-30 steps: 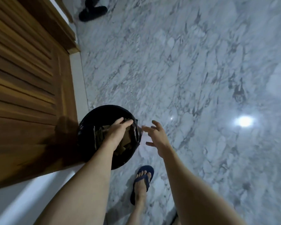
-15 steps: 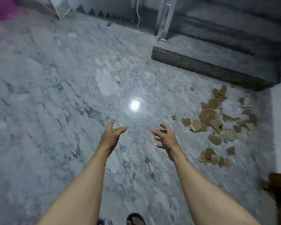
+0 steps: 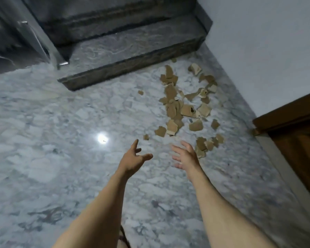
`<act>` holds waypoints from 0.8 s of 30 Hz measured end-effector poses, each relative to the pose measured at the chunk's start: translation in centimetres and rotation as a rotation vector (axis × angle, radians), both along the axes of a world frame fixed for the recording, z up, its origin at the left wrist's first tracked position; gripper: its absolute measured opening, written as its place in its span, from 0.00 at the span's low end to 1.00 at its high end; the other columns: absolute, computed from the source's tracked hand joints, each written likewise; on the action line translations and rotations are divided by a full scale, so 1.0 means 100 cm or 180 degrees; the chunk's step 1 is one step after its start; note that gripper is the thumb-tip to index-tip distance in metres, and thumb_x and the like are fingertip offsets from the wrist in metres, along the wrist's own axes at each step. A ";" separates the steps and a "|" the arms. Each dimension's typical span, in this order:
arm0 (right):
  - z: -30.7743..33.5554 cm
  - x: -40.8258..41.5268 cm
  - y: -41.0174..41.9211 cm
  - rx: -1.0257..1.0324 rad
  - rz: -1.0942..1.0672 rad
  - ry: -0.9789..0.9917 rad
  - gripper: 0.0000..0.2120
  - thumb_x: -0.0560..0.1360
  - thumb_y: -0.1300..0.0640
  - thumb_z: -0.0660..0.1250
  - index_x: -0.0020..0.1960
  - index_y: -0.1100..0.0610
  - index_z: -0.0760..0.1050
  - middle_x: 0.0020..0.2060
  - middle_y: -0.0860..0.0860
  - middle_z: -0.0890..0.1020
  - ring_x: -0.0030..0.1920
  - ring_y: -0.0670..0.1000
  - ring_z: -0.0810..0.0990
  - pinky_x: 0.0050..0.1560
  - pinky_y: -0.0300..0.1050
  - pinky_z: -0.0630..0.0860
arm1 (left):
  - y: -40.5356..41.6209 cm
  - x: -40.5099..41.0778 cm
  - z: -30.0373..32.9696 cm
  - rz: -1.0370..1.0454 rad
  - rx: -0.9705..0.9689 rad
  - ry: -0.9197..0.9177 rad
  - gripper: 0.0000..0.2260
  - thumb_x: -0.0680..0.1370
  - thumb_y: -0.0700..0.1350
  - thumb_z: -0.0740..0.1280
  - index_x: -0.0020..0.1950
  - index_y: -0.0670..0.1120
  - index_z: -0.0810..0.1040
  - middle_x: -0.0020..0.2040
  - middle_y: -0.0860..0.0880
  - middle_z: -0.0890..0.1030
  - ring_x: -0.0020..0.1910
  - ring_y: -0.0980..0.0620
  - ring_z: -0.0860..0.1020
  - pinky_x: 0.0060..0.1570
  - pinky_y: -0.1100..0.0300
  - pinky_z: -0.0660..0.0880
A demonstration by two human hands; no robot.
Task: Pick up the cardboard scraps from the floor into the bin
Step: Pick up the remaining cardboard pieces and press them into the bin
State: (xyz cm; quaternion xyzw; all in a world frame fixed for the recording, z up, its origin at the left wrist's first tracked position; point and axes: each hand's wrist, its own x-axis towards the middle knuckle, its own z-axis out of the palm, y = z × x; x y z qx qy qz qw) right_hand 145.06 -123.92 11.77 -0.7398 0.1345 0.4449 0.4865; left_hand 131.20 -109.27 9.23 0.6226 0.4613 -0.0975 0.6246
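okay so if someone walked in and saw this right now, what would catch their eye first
Probably the scatter of torn cardboard scraps on the marble floor, spread between the dark stone step and the white wall. Next, the left hand and right hand, both open and empty, stretched toward the nearest scraps. A bright light glare shines left of them.

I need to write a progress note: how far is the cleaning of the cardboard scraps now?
Done: nothing to confirm, no bin in view. In hand: left hand and right hand are open and empty, above the floor. Left: many cardboard scraps lie near the step.
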 end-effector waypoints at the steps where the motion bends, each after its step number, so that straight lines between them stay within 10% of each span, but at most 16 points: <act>1: -0.005 0.002 0.007 -0.0005 -0.0127 0.0054 0.33 0.76 0.50 0.72 0.76 0.49 0.61 0.67 0.55 0.75 0.57 0.56 0.79 0.50 0.51 0.78 | 0.010 0.009 -0.005 -0.0219 -0.0025 0.0043 0.43 0.74 0.53 0.75 0.82 0.57 0.53 0.75 0.46 0.70 0.70 0.43 0.73 0.64 0.52 0.72; 18: -0.124 0.100 0.058 0.0063 -0.1721 0.0601 0.36 0.74 0.57 0.74 0.76 0.50 0.60 0.57 0.54 0.78 0.58 0.57 0.78 0.57 0.55 0.77 | 0.134 0.204 -0.128 -0.3448 0.0746 0.0912 0.51 0.69 0.48 0.79 0.82 0.52 0.50 0.79 0.44 0.61 0.77 0.44 0.62 0.72 0.50 0.66; 24: -0.195 0.094 0.141 -0.0170 -0.1978 0.1096 0.38 0.73 0.58 0.76 0.76 0.51 0.60 0.69 0.56 0.72 0.62 0.56 0.77 0.56 0.53 0.76 | 0.213 0.256 -0.188 -0.4284 0.0739 0.1310 0.48 0.73 0.51 0.76 0.82 0.52 0.47 0.80 0.43 0.58 0.78 0.43 0.60 0.72 0.49 0.65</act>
